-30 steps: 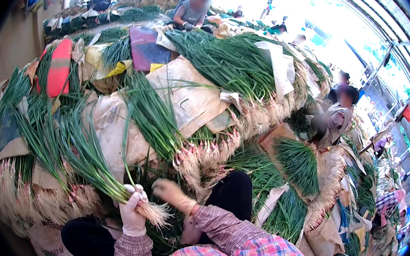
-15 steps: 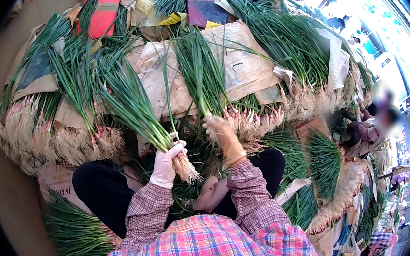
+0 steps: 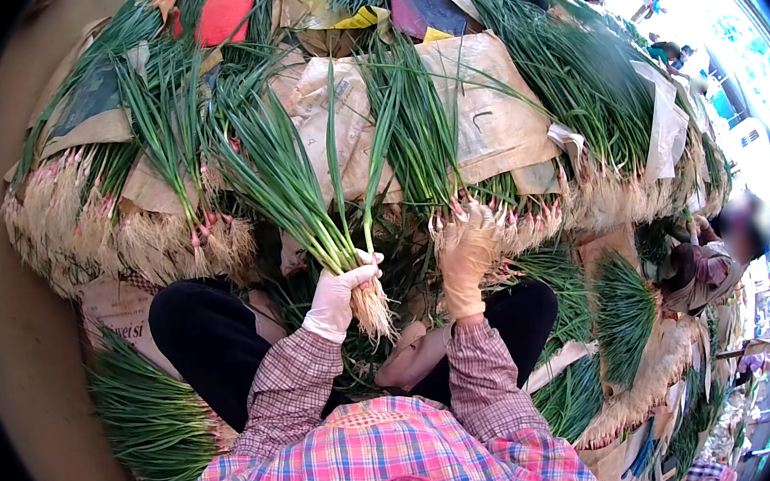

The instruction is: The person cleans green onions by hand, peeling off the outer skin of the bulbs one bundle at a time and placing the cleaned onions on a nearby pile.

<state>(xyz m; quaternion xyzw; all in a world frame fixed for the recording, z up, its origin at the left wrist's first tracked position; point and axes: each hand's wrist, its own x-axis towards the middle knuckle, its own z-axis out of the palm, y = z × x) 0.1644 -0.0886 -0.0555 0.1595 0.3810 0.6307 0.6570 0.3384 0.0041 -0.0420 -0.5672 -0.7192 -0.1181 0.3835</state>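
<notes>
My left hand, in a pale thin glove, is closed round the lower stems of a bunch of green garlic. Its long green leaves fan up and to the left, and pale roots hang below the fist. One separate stalk leans to the right from between thumb and finger. My right hand, in a tan glove, has its bent fingertips at the pinkish bulbs of a loose clump of green garlic on the pile ahead. The fingers appear closed on a bulb end, partly hidden.
Roots of the heaped plants hang along the pile's front edge. Tan sacking and a red wrapped bundle lie on top. Further bundles lie beside my knees, left and right. Another person works at the right.
An extra stalk now stands in my left hand's bunch. My right hand has come to the bulbs of the clump ahead, its fingers at their base. The whole view has shifted slightly.
</notes>
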